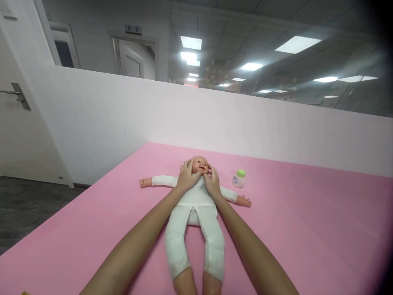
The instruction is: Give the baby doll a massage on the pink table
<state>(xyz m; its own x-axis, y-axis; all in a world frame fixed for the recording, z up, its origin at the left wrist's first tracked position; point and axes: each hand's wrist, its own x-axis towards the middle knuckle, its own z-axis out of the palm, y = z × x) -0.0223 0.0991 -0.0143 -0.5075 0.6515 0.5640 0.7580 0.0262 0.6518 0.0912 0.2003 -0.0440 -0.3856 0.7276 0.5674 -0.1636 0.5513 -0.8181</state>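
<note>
Toward the far edge of the pink tabletop (pixel 307 229), a doll (pixel 193 213) lies face-up; the left hand (pixel 186 177) and right hand (pixel 211 180) press its cheeks, fingers spread. A small bottle (pixel 238 178) stands untouched beside its head.

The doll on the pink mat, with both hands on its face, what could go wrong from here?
1. The left hand and right hand press the doll at its cheeks; it lies loose on the pink mat, so it might slide.
2. The small bottle stands close beside the right hand; a sideways sweep could tip it.
</note>
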